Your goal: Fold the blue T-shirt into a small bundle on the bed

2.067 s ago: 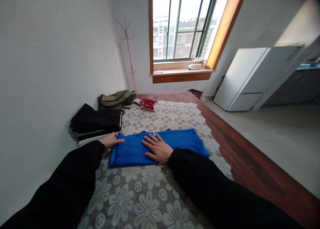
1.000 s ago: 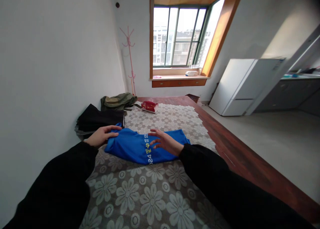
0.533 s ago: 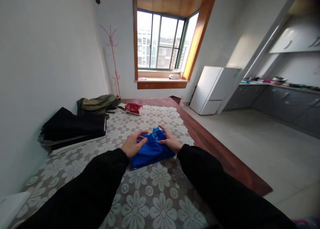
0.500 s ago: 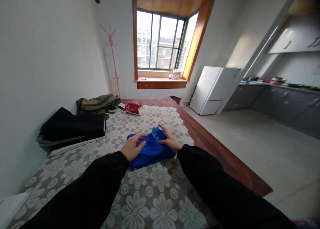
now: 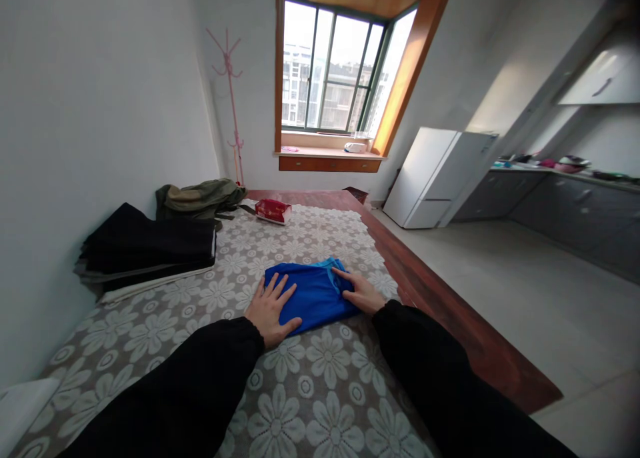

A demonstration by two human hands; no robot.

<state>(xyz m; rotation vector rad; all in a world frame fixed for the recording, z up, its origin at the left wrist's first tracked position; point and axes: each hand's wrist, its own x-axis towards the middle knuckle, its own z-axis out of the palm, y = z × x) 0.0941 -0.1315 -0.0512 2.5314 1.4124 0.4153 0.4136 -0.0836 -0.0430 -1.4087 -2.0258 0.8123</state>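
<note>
Seemingly near done: both hands, left hand point(image 5: 273, 309) and right hand point(image 5: 364, 294), are lying flat with fingers spread, pressing the folded blue shirt point(image 5: 310, 294) on the floral tablecloth point(image 5: 310, 371), stacking beside the black folded clothes point(image 5: 150, 248) remaining.

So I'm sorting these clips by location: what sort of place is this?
Most likely a small flat: a white fridge and kitchen counter to the right, and a folded blue shirt on a lace-covered table.
</note>
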